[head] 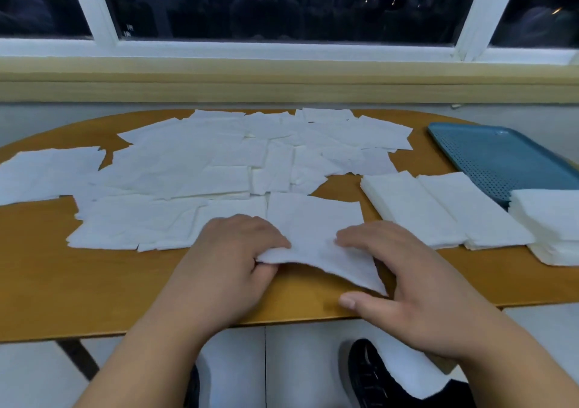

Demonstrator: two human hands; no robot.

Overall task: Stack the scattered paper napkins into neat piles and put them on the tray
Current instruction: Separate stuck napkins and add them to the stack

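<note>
Head view: your left hand (pixel 232 257) pinches the near-left edge of one napkin (pixel 316 226), thumb under, fingers on top, so that edge is lifted off the table (pixel 94 282). Your right hand (pixel 407 282) isn't clenched. Its fingers lie on the same napkin & the thumb stretches out on the tabletop by the napkin's near-right corner.

That napkin sits well left of the tray (pixel 488 160) and nearer to you than it. The tray is blue w/ a dotted surface.

Just left of the tray, two neat piles (pixel 410 207) lie side by side, touching each other. At the tray's near corner there's a third pile (pixel 551 219); can't tell if it rests on the tray or only against it.

Further left of the tray, loose napkins (pixel 188 163) overlap in a wide spread across the table. A black shoe (pixel 369 373) shows under the table edge, near side.
</note>
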